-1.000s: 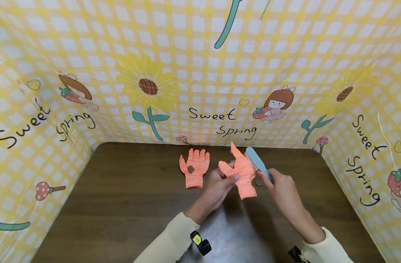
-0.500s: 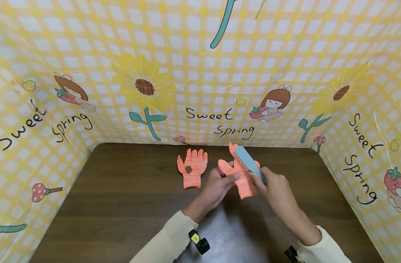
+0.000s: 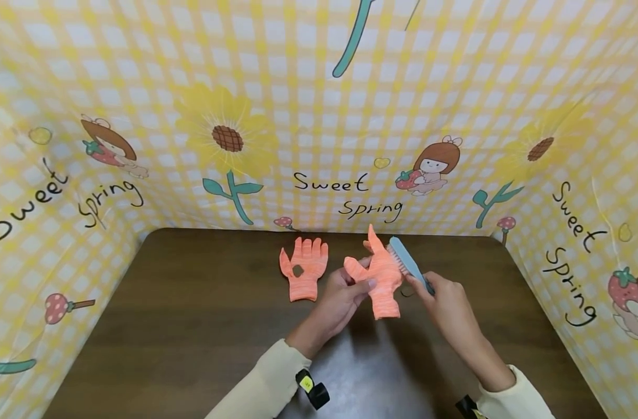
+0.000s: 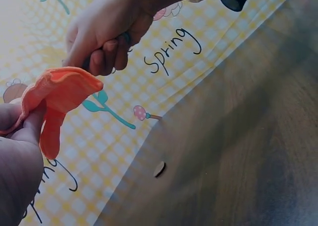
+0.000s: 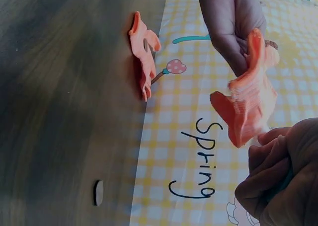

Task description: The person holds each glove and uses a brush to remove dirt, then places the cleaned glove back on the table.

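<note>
My left hand (image 3: 345, 297) pinches an orange knit glove (image 3: 384, 288) near its thumb side, holding it up above the table with its cuff pointing down. My right hand (image 3: 449, 302) grips the handle of a light blue brush (image 3: 409, 262), bristles turned to the glove's right side and touching it. Both wrist views show the raised glove (image 4: 64, 94), its cuff opening visible from the left wrist. In the right wrist view my right hand (image 5: 283, 171) mostly hides the brush. A second orange glove (image 3: 310, 267) lies flat to the left, a dark roundish spot on its palm.
The dark brown wooden table (image 3: 193, 326) backs onto a yellow checked cloth wall (image 3: 319, 134) that also rises on both sides. A small flat oval piece (image 4: 159, 169) lies on the table below the hands. Both wrists wear black camera bands.
The brush swept leftward across the held glove's face, then returned to its right side. The glove has turned slightly more upright. The second glove stays on the table.
</note>
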`<move>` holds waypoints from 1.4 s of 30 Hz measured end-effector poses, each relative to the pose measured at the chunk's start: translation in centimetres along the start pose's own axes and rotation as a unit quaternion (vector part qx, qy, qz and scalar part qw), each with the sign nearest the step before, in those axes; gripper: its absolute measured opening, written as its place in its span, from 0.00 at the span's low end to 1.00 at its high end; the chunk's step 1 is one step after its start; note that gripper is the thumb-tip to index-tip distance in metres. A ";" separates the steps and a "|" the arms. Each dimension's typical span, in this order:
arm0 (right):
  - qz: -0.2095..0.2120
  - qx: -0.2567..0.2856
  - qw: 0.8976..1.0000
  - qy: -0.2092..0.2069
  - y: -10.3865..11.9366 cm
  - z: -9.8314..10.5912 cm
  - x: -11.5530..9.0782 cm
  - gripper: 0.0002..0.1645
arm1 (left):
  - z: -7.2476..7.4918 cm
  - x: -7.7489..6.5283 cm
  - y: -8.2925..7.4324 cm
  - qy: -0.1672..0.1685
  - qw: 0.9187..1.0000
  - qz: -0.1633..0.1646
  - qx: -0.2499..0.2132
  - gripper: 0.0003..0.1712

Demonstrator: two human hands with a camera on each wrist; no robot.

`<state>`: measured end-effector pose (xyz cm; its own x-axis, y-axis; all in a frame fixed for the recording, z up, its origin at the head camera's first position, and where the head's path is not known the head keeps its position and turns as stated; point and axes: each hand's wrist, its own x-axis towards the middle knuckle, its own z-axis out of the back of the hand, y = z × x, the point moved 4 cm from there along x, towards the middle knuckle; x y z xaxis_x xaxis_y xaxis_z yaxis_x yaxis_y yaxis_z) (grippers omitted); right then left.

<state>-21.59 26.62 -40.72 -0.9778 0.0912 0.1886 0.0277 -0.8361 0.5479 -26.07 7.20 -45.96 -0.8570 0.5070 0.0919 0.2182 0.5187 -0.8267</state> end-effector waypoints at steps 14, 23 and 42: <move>0.085 0.004 0.994 -0.065 3.2 0.8 -0.7 0.13 | 0.0 0.1 1.5 0.017 0.998 0.018 -0.050 0.29; 0.179 -0.072 0.977 -0.085 4.9 0.3 -1.7 0.12 | 0.0 0.1 0.8 -0.008 0.999 0.018 -0.047 0.26; 0.106 -0.060 0.988 -0.092 2.4 1.7 0.0 0.15 | 0.4 0.0 -0.1 -0.024 0.997 -0.007 -0.071 0.25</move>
<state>-21.15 25.52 -38.04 -0.8977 -0.0054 0.4406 0.1925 -0.9043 0.3810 -26.28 6.90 -46.13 -0.8812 0.4669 0.0738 0.2668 0.6200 -0.7379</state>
